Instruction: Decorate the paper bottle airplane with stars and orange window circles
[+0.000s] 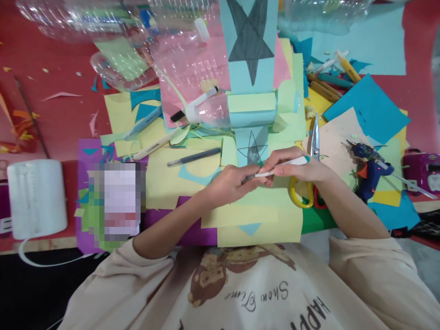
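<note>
My left hand and my right hand meet over the yellow-green paper. Both are closed on a slim white marker with a green end. The right fingers wrap its white body, while the left fingers pinch its dark grey other end; whether a cap is there I cannot make out. Just beyond lies a blue paper strip with one filled dark star and a smaller, partly shaded star. A clear plastic bottle wrapped in blue and green paper rests across that strip. Left of my hands lies a dark grey marker.
Scissors with yellow and red handles lie beside my right hand. Further right is a blue glue gun. A phone, blurred out, and a white box-like device are at left. Clear plastic bottles and paper scraps surround the far side.
</note>
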